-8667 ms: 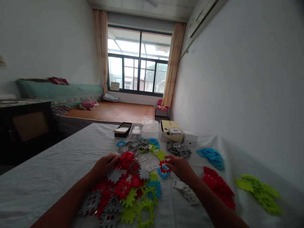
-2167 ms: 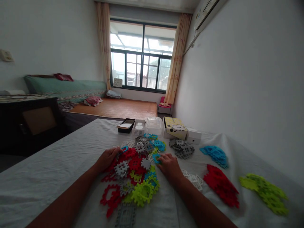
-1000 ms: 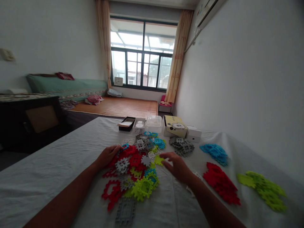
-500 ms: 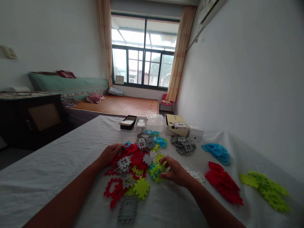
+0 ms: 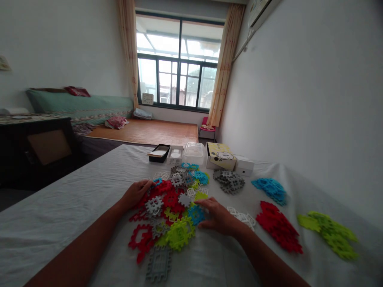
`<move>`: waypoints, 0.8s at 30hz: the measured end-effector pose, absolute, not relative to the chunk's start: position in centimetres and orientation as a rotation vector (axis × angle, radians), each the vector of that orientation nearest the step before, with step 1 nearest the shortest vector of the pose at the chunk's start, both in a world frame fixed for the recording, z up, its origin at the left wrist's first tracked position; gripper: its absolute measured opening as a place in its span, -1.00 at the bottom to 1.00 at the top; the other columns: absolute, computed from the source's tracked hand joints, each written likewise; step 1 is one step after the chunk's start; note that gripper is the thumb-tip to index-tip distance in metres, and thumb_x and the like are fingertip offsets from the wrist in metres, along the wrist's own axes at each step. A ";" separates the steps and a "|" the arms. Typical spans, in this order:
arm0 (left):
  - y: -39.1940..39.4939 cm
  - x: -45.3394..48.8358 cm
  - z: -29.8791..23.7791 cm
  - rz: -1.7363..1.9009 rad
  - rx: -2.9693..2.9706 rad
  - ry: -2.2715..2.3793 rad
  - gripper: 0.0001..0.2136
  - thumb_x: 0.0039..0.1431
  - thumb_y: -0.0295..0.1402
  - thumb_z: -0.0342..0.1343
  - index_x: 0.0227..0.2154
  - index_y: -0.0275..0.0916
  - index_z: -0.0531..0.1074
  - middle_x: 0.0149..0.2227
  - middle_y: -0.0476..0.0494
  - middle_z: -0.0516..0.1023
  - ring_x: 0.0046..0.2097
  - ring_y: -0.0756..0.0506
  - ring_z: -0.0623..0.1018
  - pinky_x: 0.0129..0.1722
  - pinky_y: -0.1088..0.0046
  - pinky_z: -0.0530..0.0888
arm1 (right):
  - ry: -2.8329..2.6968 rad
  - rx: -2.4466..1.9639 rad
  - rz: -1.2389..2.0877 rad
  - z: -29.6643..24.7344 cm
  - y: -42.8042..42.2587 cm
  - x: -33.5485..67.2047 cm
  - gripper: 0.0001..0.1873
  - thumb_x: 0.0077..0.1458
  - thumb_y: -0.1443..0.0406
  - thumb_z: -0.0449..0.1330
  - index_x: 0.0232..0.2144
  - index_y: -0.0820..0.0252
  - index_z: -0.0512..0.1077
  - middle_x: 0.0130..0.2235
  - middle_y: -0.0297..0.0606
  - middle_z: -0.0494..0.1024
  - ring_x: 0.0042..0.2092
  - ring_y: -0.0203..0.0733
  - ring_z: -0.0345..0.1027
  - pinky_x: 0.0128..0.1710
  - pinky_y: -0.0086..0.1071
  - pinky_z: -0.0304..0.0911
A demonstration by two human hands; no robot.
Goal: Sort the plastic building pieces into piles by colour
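Observation:
A mixed heap of flat plastic interlocking building pieces lies between my hands. My left hand [image 5: 137,194] rests at the heap's left edge, fingers stretched over red pieces [image 5: 161,189], fingertips close to a small blue piece [image 5: 157,182]. My right hand [image 5: 218,215] is at the heap's right side, thumb and forefinger spread at the edge of a blue toothed piece [image 5: 196,214]; whether they touch it is not clear. Just left of that lies a lime-green piece [image 5: 181,233], overlapping others. A grey window-like piece [image 5: 159,264] lies nearest to me.
Separate piles lie to the right: grey [image 5: 229,181], white [image 5: 241,217], blue [image 5: 271,190], red [image 5: 278,228] and lime green [image 5: 330,235]. Along the back stand a black box [image 5: 159,153], a clear plastic tub [image 5: 194,153] and a yellow cartoon box [image 5: 220,156].
The lime-green piece by my right hand has moved left and nearer to me, uncovering the blue piece. My right thumb and forefinger now reach toward that blue piece. The left hand stays put.

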State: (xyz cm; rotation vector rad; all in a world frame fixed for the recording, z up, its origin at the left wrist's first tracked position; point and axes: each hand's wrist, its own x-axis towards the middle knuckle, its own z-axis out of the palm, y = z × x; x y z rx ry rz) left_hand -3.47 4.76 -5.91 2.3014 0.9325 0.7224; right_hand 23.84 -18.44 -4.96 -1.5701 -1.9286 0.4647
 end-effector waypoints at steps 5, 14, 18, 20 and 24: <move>5.3 -3.7 -6.3 0.709 2.312 0.919 -0.52 0.15 0.02 -0.17 -0.27 -0.21 0.51 -0.22 -0.06 0.59 -0.16 -0.14 0.50 -0.09 0.46 0.34 | -2.047 -1.576 0.375 -4.9 -18.4 23.7 -0.34 -0.24 0.16 0.38 -0.02 0.10 0.38 -0.03 -0.17 0.46 0.00 -0.05 0.28 0.00 -0.25 0.20; 5.7 -3.9 -6.6 0.713 2.312 0.926 -0.54 0.15 0.01 -0.16 -0.25 -0.20 0.51 -0.24 -0.05 0.59 -0.16 -0.14 0.50 -0.12 0.48 0.34 | -1.521 -1.922 0.033 -2.8 -18.2 28.4 -0.58 0.23 0.14 -0.19 -0.40 0.18 0.38 -0.58 -0.32 0.47 -0.54 -0.28 0.39 -0.44 -0.45 0.24; 5.8 -3.9 -6.6 0.708 2.307 0.915 -0.53 0.14 0.03 -0.15 -0.27 -0.21 0.52 -0.25 -0.05 0.59 -0.17 -0.15 0.51 -0.13 0.48 0.35 | -1.026 -1.988 -0.131 -0.2 -20.7 37.6 -0.60 0.18 0.05 -0.16 -0.30 0.16 0.34 -0.40 -0.27 0.55 -0.56 -0.31 0.39 -0.46 -0.46 0.26; 5.8 -3.8 -6.5 0.709 2.306 0.908 -0.53 0.13 0.03 -0.14 -0.28 -0.21 0.52 -0.25 -0.06 0.59 -0.17 -0.15 0.51 -0.13 0.47 0.35 | -0.850 -2.114 -0.144 0.3 -22.6 42.5 -0.62 0.15 0.07 -0.13 -0.34 0.17 0.35 -0.39 -0.24 0.56 -0.56 -0.29 0.39 -0.45 -0.43 0.28; 5.3 -3.6 -6.2 0.736 2.319 0.913 -0.53 0.13 0.02 -0.15 -0.31 -0.22 0.51 -0.29 -0.07 0.59 -0.21 -0.15 0.50 -0.15 0.46 0.36 | -0.741 -2.234 -0.103 -0.4 -24.8 48.0 -0.69 0.03 0.15 -0.01 -0.31 0.25 0.38 -0.36 -0.10 0.56 -0.55 -0.19 0.40 -0.52 -0.35 0.27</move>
